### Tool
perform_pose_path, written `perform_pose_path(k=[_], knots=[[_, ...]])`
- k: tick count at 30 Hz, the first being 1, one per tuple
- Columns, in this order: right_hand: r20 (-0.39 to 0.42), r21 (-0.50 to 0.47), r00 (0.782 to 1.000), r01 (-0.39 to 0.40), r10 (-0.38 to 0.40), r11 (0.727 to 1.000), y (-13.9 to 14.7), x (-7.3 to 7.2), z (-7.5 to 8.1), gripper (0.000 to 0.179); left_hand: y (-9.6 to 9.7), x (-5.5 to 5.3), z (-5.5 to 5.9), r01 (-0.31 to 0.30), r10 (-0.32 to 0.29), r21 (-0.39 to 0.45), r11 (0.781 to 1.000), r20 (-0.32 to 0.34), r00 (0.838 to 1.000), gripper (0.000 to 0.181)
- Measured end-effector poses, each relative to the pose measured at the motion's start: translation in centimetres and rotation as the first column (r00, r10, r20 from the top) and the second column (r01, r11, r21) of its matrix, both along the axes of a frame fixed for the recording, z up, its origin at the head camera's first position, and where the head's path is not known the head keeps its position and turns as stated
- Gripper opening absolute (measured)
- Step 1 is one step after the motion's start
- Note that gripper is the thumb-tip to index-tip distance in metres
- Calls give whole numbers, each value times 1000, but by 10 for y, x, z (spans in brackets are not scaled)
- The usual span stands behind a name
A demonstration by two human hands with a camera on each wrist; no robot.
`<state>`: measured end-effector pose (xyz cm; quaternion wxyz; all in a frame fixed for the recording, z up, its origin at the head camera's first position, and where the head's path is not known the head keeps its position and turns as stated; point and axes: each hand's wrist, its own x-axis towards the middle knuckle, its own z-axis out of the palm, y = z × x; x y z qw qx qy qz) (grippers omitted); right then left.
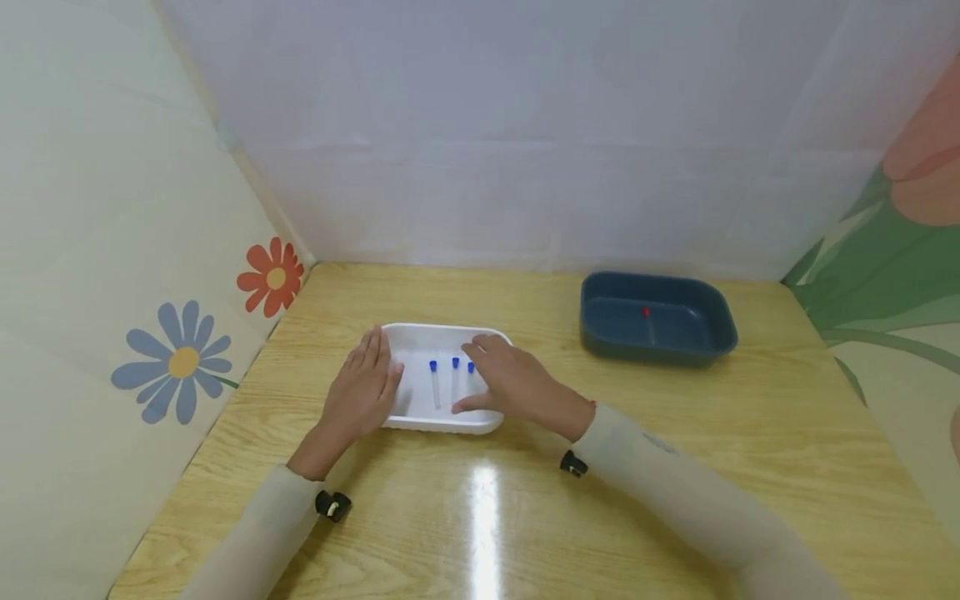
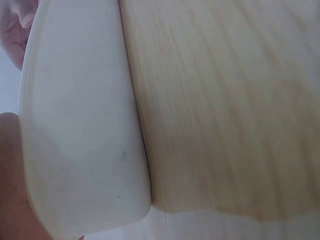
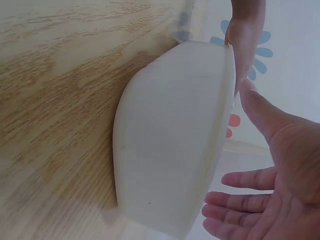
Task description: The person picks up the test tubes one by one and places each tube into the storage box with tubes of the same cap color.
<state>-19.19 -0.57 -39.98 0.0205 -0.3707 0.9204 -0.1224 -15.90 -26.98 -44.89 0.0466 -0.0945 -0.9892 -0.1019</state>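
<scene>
Overall, work is centred on a white tray [image 1: 442, 427] at the left-hand side of the table [image 1: 405, 517]. It is a shallow rectangular vessel with rounded corners and a slim rim; both wrist views show a smooth, off-white outer wall bearing a small dark speck. Material appears to be plastic.

Three blue-capped tubes [image 1: 437, 387] lie inside it: slender, clear, roughly parallel, with caps toward the far side. The rightmost is partly screened by the right hand.

Left hand [image 1: 362, 387]: resting on the tray's left end, fingers straight and close together, thumb set apart over the interior; it carries no tube. Right hand [image 1: 517, 383]: above the tray's right end beside the tubes, thumb and fingers spread wide, with nothing between them. Contact with the rim cannot be confirmed.

Table surface is yellowish wood grain, glossy enough to return a bright strip of light. Farther right stands a dark blue basin [image 1: 645, 348], deeper-walled and round-cornered, containing one red-capped tube [image 1: 650, 327].

Behind hangs a pale, lightly creased backdrop [image 1: 555, 125]. The left panel carries a flat blue flower [image 1: 183, 362] with a yellow centre and a smaller red flower [image 1: 275, 277].
</scene>
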Motion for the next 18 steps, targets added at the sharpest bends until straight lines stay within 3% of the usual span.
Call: perform_pose_path(k=[18], knots=[[-41, -47, 999, 13, -15, 999, 27, 2, 3, 91, 0, 1, 0, -3, 3, -9, 1000, 3, 1000, 68]])
